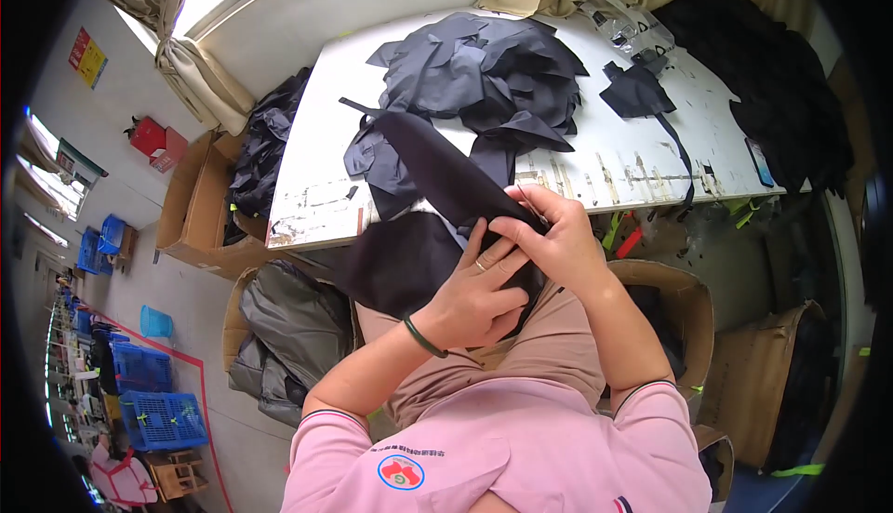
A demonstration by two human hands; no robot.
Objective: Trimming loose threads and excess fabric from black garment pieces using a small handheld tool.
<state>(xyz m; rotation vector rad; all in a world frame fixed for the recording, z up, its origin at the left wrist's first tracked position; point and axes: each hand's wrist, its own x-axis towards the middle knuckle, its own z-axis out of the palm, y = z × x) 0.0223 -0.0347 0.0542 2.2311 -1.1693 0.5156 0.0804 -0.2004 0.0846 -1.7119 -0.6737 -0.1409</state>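
A piece of black fabric (433, 161) stretches from the table's near edge down over my lap, with a wide flap hanging to the left. My left hand (476, 299) is closed on its lower part, fingers bent, a ring on one finger and a dark band at the wrist. The fingertips of my right hand (553, 239) pinch the fabric's right edge, close beside the left fingers. Whether something small sits between the fingertips cannot be made out. Behind the fabric, a large heap of dark cut fabric pieces (484, 71) lies on the white table (312, 164).
A small black piece with a strap (640, 90), a clear plastic bag (625, 27) and a phone (758, 161) lie on the table's right side, near a black fabric pile (772, 76). Cardboard boxes (197, 201) stand left and right; grey fabric (293, 327) fills one beside my left leg.
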